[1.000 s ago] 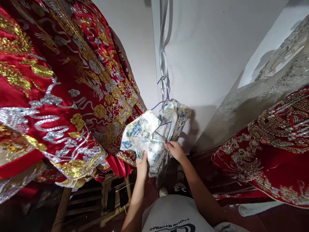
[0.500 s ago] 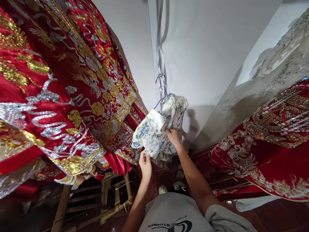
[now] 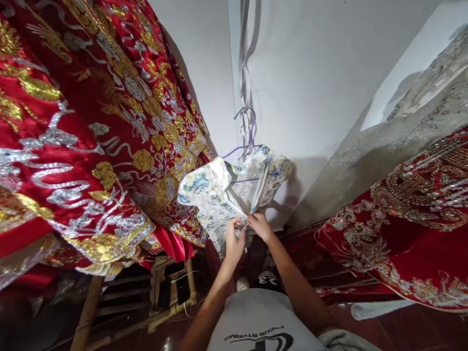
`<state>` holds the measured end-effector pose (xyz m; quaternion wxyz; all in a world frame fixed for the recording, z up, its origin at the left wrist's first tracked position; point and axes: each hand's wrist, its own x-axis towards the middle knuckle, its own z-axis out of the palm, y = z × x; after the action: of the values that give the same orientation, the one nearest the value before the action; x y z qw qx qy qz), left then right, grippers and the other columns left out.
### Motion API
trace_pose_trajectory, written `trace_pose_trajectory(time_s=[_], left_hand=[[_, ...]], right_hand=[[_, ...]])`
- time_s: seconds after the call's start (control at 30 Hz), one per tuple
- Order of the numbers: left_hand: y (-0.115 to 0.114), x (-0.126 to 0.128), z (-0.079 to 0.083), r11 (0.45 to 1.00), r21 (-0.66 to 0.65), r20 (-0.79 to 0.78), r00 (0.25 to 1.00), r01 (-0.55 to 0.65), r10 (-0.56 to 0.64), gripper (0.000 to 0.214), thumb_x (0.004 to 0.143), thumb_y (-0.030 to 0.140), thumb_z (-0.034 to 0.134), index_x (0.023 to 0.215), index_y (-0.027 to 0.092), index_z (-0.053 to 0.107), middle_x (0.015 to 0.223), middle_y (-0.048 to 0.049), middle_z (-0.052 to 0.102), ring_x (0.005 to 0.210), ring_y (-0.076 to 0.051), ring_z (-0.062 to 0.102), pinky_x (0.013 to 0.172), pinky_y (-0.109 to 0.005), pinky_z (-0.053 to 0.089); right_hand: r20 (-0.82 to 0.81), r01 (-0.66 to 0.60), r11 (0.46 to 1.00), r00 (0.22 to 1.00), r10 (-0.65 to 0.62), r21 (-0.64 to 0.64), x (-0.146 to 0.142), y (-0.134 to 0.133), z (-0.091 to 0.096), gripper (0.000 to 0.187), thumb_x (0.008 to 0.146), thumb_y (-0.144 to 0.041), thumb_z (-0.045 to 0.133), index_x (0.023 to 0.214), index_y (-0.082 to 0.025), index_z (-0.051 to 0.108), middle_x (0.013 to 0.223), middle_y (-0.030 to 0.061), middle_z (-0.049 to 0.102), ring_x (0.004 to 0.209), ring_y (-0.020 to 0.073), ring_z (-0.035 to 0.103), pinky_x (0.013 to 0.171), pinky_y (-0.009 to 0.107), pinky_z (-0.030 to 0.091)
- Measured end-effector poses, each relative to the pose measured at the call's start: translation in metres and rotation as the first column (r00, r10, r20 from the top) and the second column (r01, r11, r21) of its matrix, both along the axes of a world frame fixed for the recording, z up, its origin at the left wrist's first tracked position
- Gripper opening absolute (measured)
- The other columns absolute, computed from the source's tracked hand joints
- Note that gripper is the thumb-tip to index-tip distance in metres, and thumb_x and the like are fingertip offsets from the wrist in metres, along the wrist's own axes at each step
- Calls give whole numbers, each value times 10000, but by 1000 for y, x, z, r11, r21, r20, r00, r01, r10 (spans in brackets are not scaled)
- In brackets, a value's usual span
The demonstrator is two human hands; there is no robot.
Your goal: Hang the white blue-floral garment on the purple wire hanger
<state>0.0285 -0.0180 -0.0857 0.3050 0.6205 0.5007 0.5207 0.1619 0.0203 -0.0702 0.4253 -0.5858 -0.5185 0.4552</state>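
A white dress with blue flowers (image 3: 215, 195) hangs on a purple wire hanger (image 3: 245, 144) against the white wall. My left hand (image 3: 234, 241) and my right hand (image 3: 260, 225) meet at the front of the dress, low down. Both pinch the fabric edges together, fingers closed on the cloth. The lower part of the dress drops behind my hands.
A red robe with gold and silver embroidery (image 3: 91, 126) hangs close on the left. On the right hang a silver beaded gown (image 3: 402, 136) and a red beaded garment (image 3: 409, 229). A wooden frame (image 3: 120, 297) stands on the dark red floor below.
My left hand has risen from below the dress to meet my right hand at its front. The dress has spread wider on the hanger.
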Motion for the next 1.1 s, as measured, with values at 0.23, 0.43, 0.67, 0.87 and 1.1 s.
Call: trace_pose_trajectory(time_s=[0.23,0.43,0.67,0.87,1.1], left_hand=[[22,21,6,994,-17,-5,994,105,-105,92,911,256,524,967,230,594,937,-80,653,929,-244,619,879,-364,492],[11,21,4,997,-15,14,997,70,-70,192,954,327,526,798,219,550,775,-22,594,758,-186,570,754,-296,466],[8,6,8,997,36,39,997,70,-71,173,965,321,546,869,192,610,821,-27,629,781,-172,599,741,-266,469],[9,15,5,995,28,26,995,92,-93,238,955,341,559,774,187,581,753,-18,599,721,-160,569,695,-253,441],[16,28,-12,986,-24,64,985,163,-161,253,950,345,533,773,177,599,707,-7,558,670,-149,537,647,-250,430]], right_hand=[[-106,91,994,991,-83,67,-3,-19,9,647,771,-814,509,522,-226,403,488,-28,374,522,120,349,513,281,291],[-206,-39,995,977,58,96,11,-27,20,554,852,-689,562,604,-193,571,537,-15,470,539,127,416,548,283,338],[-465,-115,989,883,59,-93,6,-32,37,453,724,-613,741,644,-169,696,513,-18,506,458,84,328,485,275,251],[-502,60,997,865,-29,46,13,10,114,442,652,-597,814,660,-169,704,517,-22,514,467,77,336,452,255,219],[-426,185,945,903,-56,268,27,55,207,398,709,-541,792,665,-159,687,523,-4,539,486,84,427,440,235,267]])
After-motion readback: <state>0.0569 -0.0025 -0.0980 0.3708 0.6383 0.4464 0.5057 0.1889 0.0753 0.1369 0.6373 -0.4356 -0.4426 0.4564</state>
